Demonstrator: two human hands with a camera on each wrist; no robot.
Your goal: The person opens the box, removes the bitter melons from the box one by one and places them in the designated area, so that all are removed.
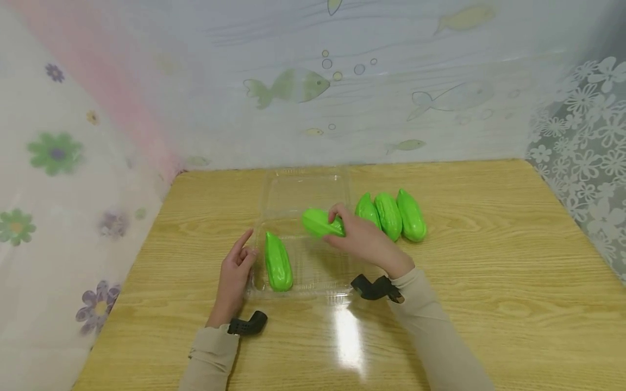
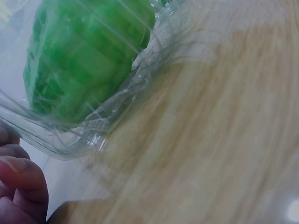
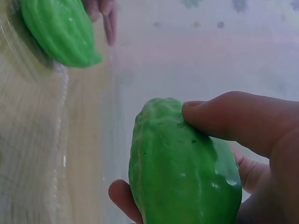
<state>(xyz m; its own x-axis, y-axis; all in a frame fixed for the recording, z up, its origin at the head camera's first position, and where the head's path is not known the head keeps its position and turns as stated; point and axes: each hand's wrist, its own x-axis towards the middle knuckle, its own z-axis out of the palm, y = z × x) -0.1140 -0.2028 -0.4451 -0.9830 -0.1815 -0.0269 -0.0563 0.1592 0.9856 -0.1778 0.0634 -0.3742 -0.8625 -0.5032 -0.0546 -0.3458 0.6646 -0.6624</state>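
My right hand (image 1: 359,233) holds a bright green, ridged bitter melon (image 1: 315,221) between thumb and fingers, above a clear plastic clamshell box (image 1: 318,287). The right wrist view shows the thumb on one side of this held bitter melon (image 3: 182,168) and fingers round the other. Another bitter melon (image 1: 279,266) lies in the left part of the box, its pointed tip away from me. My left hand (image 1: 235,277) is at the box's left wall, index finger stretched along it and the other fingers bent. Close by in the left wrist view, a bitter melon (image 2: 88,56) shows through the clear wall.
Several more bitter melons (image 1: 388,217) lie side by side on the wooden table (image 1: 489,271), right of the box. The box's lid (image 1: 305,190) is folded back toward the patterned wall curtain (image 1: 367,108). Black wrist mounts (image 1: 374,288) sit at both wrists.
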